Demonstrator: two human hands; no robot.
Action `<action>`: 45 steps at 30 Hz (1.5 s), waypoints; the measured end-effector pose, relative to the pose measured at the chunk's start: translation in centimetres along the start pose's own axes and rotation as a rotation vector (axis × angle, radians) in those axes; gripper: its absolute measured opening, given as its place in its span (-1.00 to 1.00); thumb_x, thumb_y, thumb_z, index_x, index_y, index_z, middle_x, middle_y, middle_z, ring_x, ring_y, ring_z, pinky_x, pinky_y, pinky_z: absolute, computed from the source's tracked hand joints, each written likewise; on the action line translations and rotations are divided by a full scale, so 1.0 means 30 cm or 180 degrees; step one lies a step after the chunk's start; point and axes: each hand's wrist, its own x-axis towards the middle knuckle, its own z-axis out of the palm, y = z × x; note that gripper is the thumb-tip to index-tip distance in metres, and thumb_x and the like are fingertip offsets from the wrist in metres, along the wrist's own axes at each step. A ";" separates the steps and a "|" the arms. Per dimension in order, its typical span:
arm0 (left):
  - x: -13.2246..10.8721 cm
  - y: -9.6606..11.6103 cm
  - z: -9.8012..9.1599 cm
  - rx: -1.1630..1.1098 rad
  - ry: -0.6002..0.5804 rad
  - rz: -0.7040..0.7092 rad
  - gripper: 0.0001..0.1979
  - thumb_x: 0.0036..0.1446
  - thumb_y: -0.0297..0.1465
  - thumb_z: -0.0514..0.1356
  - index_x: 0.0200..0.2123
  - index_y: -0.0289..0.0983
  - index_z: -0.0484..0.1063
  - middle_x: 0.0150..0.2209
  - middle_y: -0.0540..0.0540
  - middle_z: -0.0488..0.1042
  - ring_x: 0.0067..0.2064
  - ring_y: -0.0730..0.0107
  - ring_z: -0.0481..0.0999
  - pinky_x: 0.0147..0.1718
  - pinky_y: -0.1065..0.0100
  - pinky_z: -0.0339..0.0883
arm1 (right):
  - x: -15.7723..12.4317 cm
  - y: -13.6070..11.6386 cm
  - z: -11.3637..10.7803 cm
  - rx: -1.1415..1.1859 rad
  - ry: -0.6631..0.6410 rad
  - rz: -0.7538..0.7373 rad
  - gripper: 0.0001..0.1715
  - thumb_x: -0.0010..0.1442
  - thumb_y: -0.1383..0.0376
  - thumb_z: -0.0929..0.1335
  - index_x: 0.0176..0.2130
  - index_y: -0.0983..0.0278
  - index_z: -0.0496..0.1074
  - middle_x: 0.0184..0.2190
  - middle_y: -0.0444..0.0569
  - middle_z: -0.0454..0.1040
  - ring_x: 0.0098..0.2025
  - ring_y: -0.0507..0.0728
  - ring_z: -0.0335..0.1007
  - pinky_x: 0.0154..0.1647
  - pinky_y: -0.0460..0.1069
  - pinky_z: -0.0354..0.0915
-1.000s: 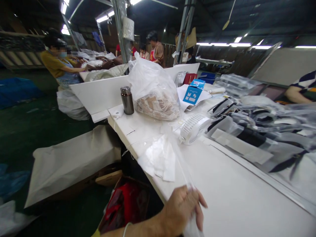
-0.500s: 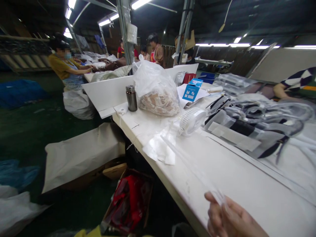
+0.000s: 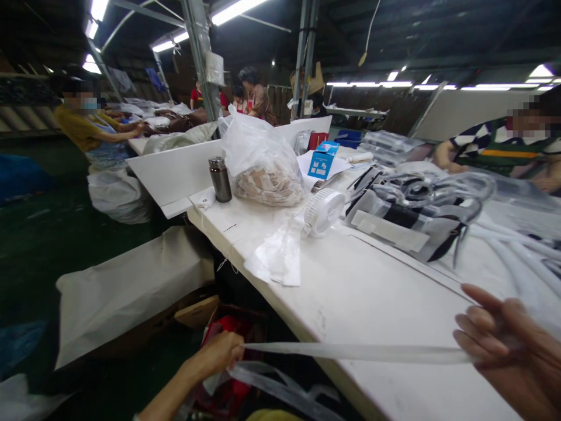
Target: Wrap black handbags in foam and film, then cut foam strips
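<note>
A translucent white plastic strip [image 3: 355, 351] stretches almost level between my two hands across the table's front edge. My left hand [image 3: 225, 349], at lower centre, is closed round one end of it, and a loose length of the strip hangs in loops below. Over the right part of the white table, my right hand [image 3: 504, 339] grips the other end with curled fingers, its index finger pointing out. Beyond the strip, a crumpled white plastic sheet [image 3: 278, 257] lies near the table edge, beside a small white fan [image 3: 324, 211].
A dark flask [image 3: 220, 180] stands by a plastic bag of tan pieces [image 3: 267, 186]. Wrapped black-and-clear bags [image 3: 394, 216] lie at the right, with a co-worker [image 3: 504, 146] behind them. Below the table is a box holding red material [image 3: 228, 321]. Another co-worker [image 3: 87, 128] stands far left.
My left hand has come into view, holding the strip. My right hand has moved right and up, and the strip now runs level between both hands. The view has turned slightly right.
</note>
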 end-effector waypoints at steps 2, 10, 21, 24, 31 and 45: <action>-0.012 -0.042 -0.065 0.0349 0.0189 -0.0213 -0.85 0.06 -0.40 0.09 -0.48 -0.23 0.44 -0.45 -0.06 0.54 -0.31 0.15 0.55 -0.28 0.29 0.31 | -0.023 0.034 0.006 -0.0140 0.0102 0.0162 -0.54 0.02 -0.09 0.46 -0.20 0.14 0.58 -0.52 0.00 0.39 -0.60 0.02 0.18 -0.65 0.01 0.17; -0.067 0.343 -0.162 0.0329 0.1032 0.0617 -0.73 0.18 -0.29 0.11 -0.08 -0.17 0.48 -0.07 -0.12 0.57 -0.04 0.16 0.52 0.00 0.23 0.26 | -0.090 0.223 0.118 -0.0694 -0.0559 0.0005 -0.32 0.21 -0.22 0.27 -0.03 0.22 0.55 0.03 0.13 0.52 0.09 0.30 0.39 0.19 0.23 0.22; -0.024 0.889 0.136 -0.2171 -0.0416 0.1785 -0.68 0.21 -0.18 0.16 -0.47 -0.29 0.42 -0.55 -0.02 0.50 -0.52 0.47 0.35 -0.43 0.42 0.21 | -0.217 0.213 0.159 -0.0660 -0.0851 -0.0195 -0.32 0.19 -0.11 0.37 0.16 0.17 0.41 0.13 0.05 0.45 0.19 0.29 0.30 0.22 0.17 0.18; -0.007 0.873 0.142 -0.2398 -0.0635 0.1515 -0.69 0.15 -0.14 0.22 -0.44 -0.28 0.39 -0.56 -0.01 0.51 -0.59 0.50 0.32 -0.51 0.44 0.16 | -0.220 0.219 0.095 -0.0449 -0.0781 -0.0143 -0.43 0.06 0.05 0.50 0.02 0.21 0.51 -0.01 0.02 0.54 0.04 0.24 0.41 0.09 0.09 0.28; -0.011 0.867 0.185 -0.2325 -0.0307 0.1612 -0.69 0.07 -0.18 0.30 -0.43 -0.25 0.28 -0.56 -0.03 0.53 -0.50 0.39 0.49 -0.43 0.42 0.23 | -0.229 0.250 0.076 -0.0864 -0.0444 -0.0244 -0.78 0.01 0.19 0.50 -0.41 0.30 0.56 -0.48 -0.11 0.50 -0.45 0.03 0.29 -0.44 -0.07 0.22; 0.040 0.870 0.056 -0.4100 -0.0324 0.0910 -0.49 -0.22 -0.18 0.48 -0.34 -0.24 0.27 -0.52 0.16 0.35 -0.68 0.72 0.13 -0.71 0.56 -0.09 | -0.152 0.280 0.083 0.0654 0.0351 -0.0240 -0.67 -0.09 0.14 0.58 -0.38 0.31 0.57 -0.23 0.04 0.61 -0.08 0.20 0.48 0.05 0.09 0.40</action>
